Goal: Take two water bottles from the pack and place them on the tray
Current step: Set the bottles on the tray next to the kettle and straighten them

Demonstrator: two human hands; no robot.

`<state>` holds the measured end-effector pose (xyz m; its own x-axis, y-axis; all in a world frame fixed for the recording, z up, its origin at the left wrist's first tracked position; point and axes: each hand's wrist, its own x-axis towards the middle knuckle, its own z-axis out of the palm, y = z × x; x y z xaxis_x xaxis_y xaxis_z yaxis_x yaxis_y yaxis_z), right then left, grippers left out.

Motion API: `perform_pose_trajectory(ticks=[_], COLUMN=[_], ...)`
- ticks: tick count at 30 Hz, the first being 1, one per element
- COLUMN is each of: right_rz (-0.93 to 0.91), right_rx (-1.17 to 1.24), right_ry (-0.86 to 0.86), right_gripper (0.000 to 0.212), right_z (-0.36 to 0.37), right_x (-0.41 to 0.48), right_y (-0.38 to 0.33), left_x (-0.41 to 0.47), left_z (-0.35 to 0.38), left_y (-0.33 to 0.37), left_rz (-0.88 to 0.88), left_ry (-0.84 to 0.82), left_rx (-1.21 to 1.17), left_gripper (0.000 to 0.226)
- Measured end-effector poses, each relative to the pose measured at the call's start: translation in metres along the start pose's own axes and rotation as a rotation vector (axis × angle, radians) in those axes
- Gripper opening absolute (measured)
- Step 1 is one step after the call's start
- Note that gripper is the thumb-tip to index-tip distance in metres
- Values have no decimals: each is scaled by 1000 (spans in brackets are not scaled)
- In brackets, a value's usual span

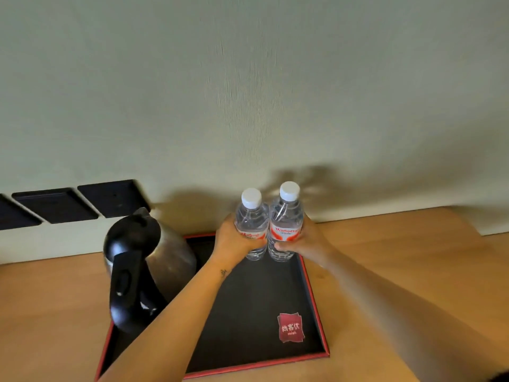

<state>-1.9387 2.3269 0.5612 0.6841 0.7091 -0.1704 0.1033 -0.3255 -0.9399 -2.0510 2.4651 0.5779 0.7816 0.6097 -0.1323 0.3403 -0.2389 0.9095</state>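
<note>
Two clear water bottles with white caps and red-and-white labels stand upright side by side, touching, at the far right end of the black tray (314,301) with a red rim. My left hand (232,239) wraps the left bottle (251,216) around its label. My right hand (305,242) grips the right bottle (286,213) the same way. Whether the bottle bases rest on the tray floor I cannot tell. The pack is not in view.
A steel electric kettle (148,266) with a black lid and handle stands on the tray's left part, close to my left forearm. A red logo (291,327) marks the tray floor. The tray lies on a wooden table (399,260) against a pale wall with black socket plates (113,198).
</note>
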Motion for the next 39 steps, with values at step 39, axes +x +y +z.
perform_pose_trajectory(ticks=[39], right_rz=[-261], right_rx=[-904], right_ry=[-18], right_gripper=[39], right_z=[-42], right_x=[3], right_y=[-117], left_x=[2], left_z=[-37], left_y=[99], left_rz=[333], left_ry=[-118], left_rx=[652], left_gripper=[28])
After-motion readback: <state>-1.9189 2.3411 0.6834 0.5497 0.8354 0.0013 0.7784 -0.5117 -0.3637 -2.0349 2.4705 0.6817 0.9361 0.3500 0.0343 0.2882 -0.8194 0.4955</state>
